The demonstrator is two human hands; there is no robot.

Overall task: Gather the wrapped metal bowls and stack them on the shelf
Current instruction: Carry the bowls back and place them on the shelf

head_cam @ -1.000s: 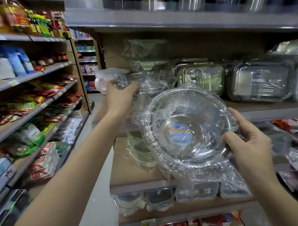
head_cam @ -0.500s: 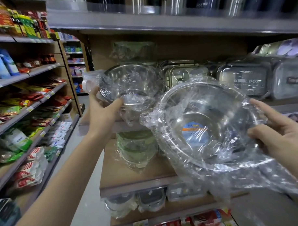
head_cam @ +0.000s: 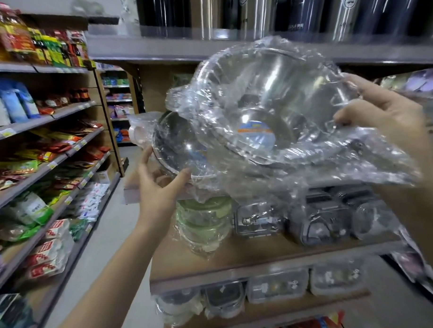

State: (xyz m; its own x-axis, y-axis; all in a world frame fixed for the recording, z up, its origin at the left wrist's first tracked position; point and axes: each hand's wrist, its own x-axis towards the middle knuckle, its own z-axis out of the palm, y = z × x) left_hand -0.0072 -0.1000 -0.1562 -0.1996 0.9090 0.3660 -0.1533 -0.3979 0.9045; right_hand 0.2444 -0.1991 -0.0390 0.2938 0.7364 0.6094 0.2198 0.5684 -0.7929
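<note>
Head view, shop aisle. Right hand [head_cam: 390,123] at 3 o'clock of frame, fingers curled onto the rim and loose film of the large bowl [head_cam: 270,108], thumb and forefinger pinching the plastic wrap [head_cam: 333,164] at its right edge; firm hold. Large bowl sits near frame centre, tilted, its open side facing the camera, a round blue and orange sticker [head_cam: 257,133] showing at the bottom inside. Wrap hangs slack below it toward 4 o'clock. Left hand [head_cam: 160,188] at 8 o'clock of the large bowl, palm up under the small bowl [head_cam: 180,148], thumb and fingers spread around its lower rim, gripping it through the film. Small bowl also wrapped, tilted, partly overlapped by the large bowl's left edge; whether the two bowls touch metal to metal, cannot tell. Both bowls held in the air in front of the shelf [head_cam: 238,258], above its wooden board. On that board, at 6 o'clock of the bowls, a stack of green-lidded containers [head_cam: 202,223] in film, with dark lidded boxes [head_cam: 310,222] to their 3 o'clock. Lower tier holds clear plastic boxes [head_cam: 276,288]. Top tier at 12 o'clock carries tall dark flasks [head_cam: 298,11]. Along 9 o'clock, shelves of food packets [head_cam: 45,155], blurred.
</note>
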